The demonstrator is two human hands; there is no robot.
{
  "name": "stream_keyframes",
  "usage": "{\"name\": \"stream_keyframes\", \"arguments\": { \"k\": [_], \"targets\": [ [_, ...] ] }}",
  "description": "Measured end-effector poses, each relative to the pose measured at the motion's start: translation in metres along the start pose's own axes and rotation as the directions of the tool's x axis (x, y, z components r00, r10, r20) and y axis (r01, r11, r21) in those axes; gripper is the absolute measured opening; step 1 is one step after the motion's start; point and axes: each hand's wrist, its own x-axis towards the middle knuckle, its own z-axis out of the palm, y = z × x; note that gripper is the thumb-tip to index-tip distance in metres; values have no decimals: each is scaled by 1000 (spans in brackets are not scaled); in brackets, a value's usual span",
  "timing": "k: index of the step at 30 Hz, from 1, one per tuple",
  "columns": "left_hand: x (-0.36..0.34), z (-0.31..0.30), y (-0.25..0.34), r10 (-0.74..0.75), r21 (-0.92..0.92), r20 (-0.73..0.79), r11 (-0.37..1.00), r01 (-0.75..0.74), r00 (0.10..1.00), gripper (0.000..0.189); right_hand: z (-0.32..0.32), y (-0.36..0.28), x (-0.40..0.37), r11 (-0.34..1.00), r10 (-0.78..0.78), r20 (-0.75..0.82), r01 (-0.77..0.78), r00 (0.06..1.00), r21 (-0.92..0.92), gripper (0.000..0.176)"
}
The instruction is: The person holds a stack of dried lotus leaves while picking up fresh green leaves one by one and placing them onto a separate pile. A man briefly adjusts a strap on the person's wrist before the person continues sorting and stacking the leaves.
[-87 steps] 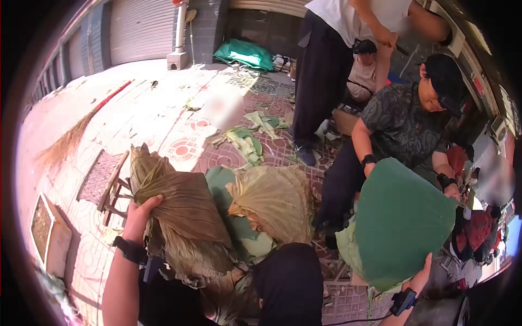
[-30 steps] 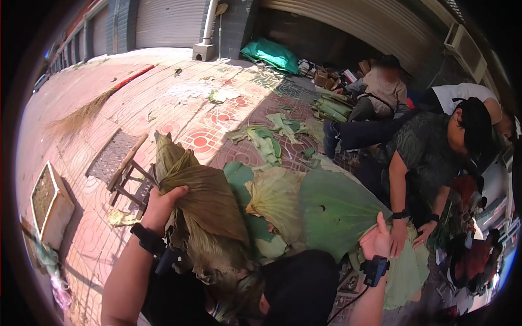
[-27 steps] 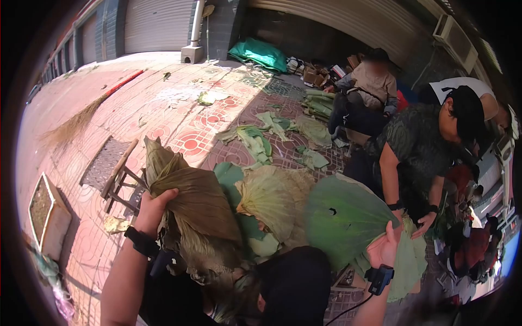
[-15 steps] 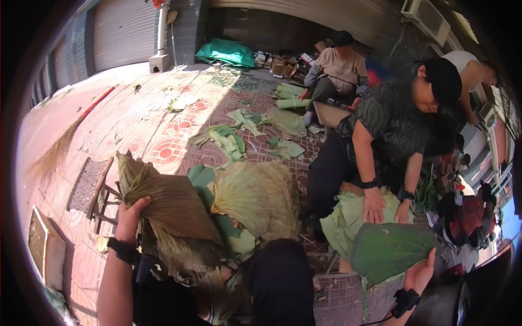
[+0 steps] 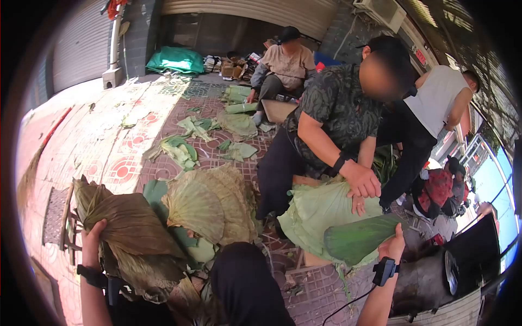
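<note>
My left hand (image 5: 92, 239) grips the edge of a bundle of dried brown lotus leaves (image 5: 136, 223), thumb on top and the other fingers hidden. The bundle hangs down in front of me. On the right, my right hand (image 5: 392, 245) holds a green lotus leaf (image 5: 356, 238) by its right end, the thumb showing at the edge. This leaf lies folded over the front of a pale green leaf stack (image 5: 312, 214). Opposite me, a co-worker's hands (image 5: 360, 187) come together over that stack, close to my leaf.
A fan of yellowish dried leaves (image 5: 209, 204) lies on the paving between my hands. Loose leaf pieces (image 5: 179, 152) are scattered beyond. A small stool (image 5: 57, 214) stands at left, a metal drum (image 5: 429, 277) at right. Another person (image 5: 285, 65) sits at the back.
The view has turned right. The co-worker's hands, spread apart on the stack before, are now together. My green leaf looks flatter against the stack; my left hand keeps the brown leaves.
</note>
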Motion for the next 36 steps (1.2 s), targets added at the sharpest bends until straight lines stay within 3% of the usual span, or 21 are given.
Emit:
{"name": "stream_keyframes", "arguments": {
  "k": [4,8,10,14,18,19,22,24,26,28,29,30,32,34,36],
  "targets": [
    [-12,5,12,-15,-17,11,1000,15,1000,40,14,10,20,998,7,-92,-13,996,-68,27],
    [-15,3,12,3,4,-103,1000,-3,995,40,30,23,30,976,216,80,-218,973,21,34],
    [-22,8,23,-24,-85,-50,996,20,998,42,15,37,50,978,207,68,-208,976,1,36],
    [-19,-2,15,-63,-70,-162,996,52,985,40,23,56,66,978,205,-26,-206,978,-38,35],
    [-25,-3,23,-28,-78,-109,997,19,994,37,44,62,74,977,131,-70,-141,989,-160,33],
    [-25,-4,24,-44,-95,-103,995,34,994,37,54,59,65,966,208,79,-191,975,-175,34],
    [-22,-13,19,-48,-104,-99,994,38,994,36,115,78,17,974,79,270,-16,960,-226,34],
    [-22,-12,21,-68,-88,-115,994,58,991,36,139,100,-4,936,136,213,-54,968,-349,43],
    [-21,-15,18,-61,-108,-99,993,50,993,37,186,122,-43,918,78,251,28,965,-395,50],
    [-21,-14,20,-53,-134,-66,990,43,996,37,247,124,-84,943,189,495,-17,848,-332,56],
    [-24,-12,26,-78,-121,-57,990,71,995,36,278,126,-99,917,266,612,0,745,-398,56],
    [-25,-11,28,-78,-106,-61,992,72,995,36,306,129,-111,888,343,704,30,621,-460,56],
    [-25,-9,29,-75,-75,-72,995,70,995,36,353,147,-124,833,496,822,114,280,-541,51],
    [-24,-10,29,-67,-106,-53,992,62,996,36,387,190,-132,751,603,793,275,82,-600,53],
    [-23,-10,29,-62,-113,-61,992,54,996,36,412,236,-145,541,639,768,679,52,-496,59]
  ]
}}
